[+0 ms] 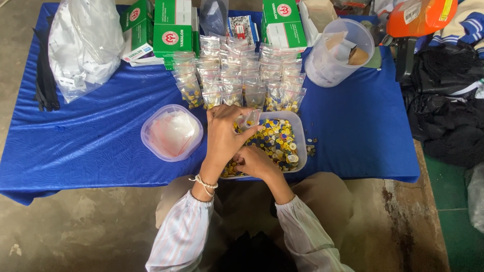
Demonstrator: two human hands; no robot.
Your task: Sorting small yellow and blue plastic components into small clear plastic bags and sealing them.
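My left hand [225,132] holds a small clear plastic bag [249,119] over a square white tub [297,132] full of coloured buttons [276,140]. Fingers pinch the bag's mouth. My right hand [253,161] is curled inside the near side of the tub, down among the buttons; whether it holds any I cannot tell. Beyond the tub lie rows of small clear bags filled with buttons [242,75], on a blue cloth [101,131].
A round clear tub with empty bags [172,132] sits left of the hands. Green and white boxes [171,30] stand at the back, a large clear bag [83,43] at far left, a clear jug [338,53] at back right. Dark clothes [443,100] lie right.
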